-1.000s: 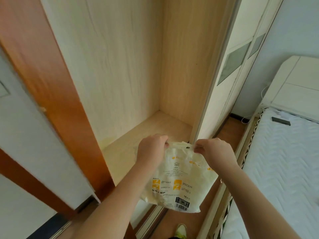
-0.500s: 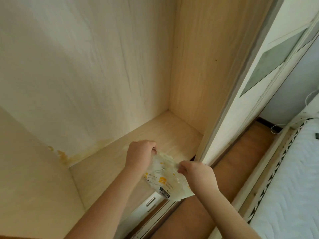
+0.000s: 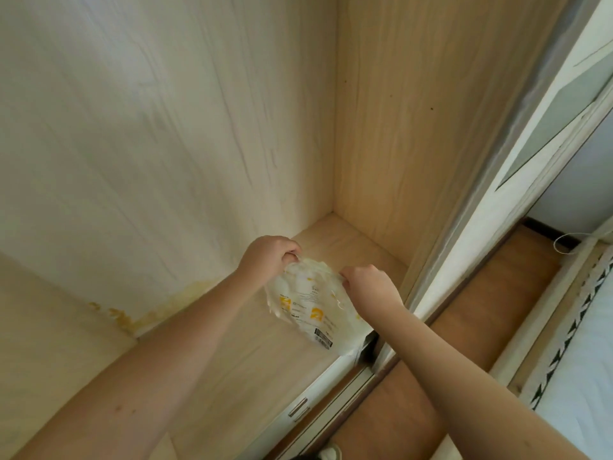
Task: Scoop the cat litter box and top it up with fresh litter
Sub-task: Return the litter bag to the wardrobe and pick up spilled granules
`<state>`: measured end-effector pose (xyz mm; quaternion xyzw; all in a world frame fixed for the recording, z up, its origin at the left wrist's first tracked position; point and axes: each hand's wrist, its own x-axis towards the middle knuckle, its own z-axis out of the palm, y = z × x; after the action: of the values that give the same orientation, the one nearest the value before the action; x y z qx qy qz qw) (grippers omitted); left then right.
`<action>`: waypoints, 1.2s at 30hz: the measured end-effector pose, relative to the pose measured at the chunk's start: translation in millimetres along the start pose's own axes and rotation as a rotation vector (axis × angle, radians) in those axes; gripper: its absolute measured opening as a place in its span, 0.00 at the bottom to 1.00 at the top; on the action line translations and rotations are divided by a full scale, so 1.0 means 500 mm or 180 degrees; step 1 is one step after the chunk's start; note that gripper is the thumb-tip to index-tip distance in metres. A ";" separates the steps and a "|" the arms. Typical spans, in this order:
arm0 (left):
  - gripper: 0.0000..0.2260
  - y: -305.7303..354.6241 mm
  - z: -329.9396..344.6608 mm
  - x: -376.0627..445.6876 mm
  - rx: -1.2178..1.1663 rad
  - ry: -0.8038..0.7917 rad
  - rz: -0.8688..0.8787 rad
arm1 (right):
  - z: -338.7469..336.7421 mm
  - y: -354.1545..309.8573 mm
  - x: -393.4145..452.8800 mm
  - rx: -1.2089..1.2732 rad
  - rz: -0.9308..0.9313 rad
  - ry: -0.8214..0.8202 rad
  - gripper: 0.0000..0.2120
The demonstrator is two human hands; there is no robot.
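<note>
A person held a white plastic litter bag point(image 3: 310, 302) with yellow markings and a barcode over the floor of an open wooden wardrobe point(image 3: 232, 353). The left hand point(image 3: 267, 258), at about 10 o'clock from the bag, had its fingers curled tight around the bag's upper left corner. The right hand point(image 3: 370, 285), at about 2 o'clock from the bag, pinched the upper right corner, knuckles up. The bag hung crumpled between the two hands, its barcode end pointing toward 5 o'clock, near the wardrobe's front edge; whether it touched the wardrobe floor could not be told.

A yellowish stain point(image 3: 132, 318) marked the seam where the back panel met the floor, at 9 o'clock from the bag. A sliding door point(image 3: 497, 180) stood at 2 o'clock, with a brown wood floor point(image 3: 481, 313) running beside it and a white mattress point(image 3: 583, 370) at the frame's right edge, toward 4 o'clock. A white cable point(image 3: 564, 242) looped near the far baseboard.
</note>
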<state>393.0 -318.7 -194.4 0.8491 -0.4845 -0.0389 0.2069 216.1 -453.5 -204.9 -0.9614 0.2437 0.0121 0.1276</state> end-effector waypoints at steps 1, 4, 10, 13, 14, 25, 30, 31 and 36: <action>0.05 -0.012 0.001 0.014 -0.0005 -0.0045 0.0022 | 0.005 -0.003 0.014 0.0002 0.0014 -0.0050 0.09; 0.06 -0.044 0.003 0.056 0.0033 -0.0136 0.0115 | 0.016 -0.010 0.052 -0.0022 0.0044 -0.0091 0.09; 0.04 -0.131 -0.002 0.155 0.0451 -0.0372 0.0477 | 0.018 -0.027 0.163 0.0272 0.0243 -0.0193 0.08; 0.06 -0.171 0.023 0.184 0.1080 -0.0439 0.0664 | 0.032 -0.031 0.210 0.0436 0.0370 -0.0232 0.09; 0.10 -0.179 0.032 0.193 0.1236 -0.0463 0.0628 | 0.037 -0.033 0.223 0.0444 0.0394 -0.0224 0.10; 0.23 -0.199 0.101 0.235 0.1403 -0.0208 0.0677 | 0.057 -0.018 0.259 0.0175 0.0390 -0.0278 0.22; 0.30 -0.217 0.113 0.220 0.1494 -0.0153 0.0596 | 0.077 -0.013 0.225 -0.0034 0.0294 -0.0018 0.28; 0.30 -0.215 0.112 0.218 0.1458 -0.0117 0.0610 | 0.081 -0.014 0.221 -0.0040 0.0290 0.0060 0.28; 0.26 -0.192 0.093 0.196 0.0911 -0.0025 0.0516 | 0.092 -0.018 0.210 -0.0094 0.0348 0.0367 0.28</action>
<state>509.6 -372.6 -261.0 0.8279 -0.5528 0.0441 0.0844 314.6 -483.2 -256.3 -0.9475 0.3026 -0.0327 0.0983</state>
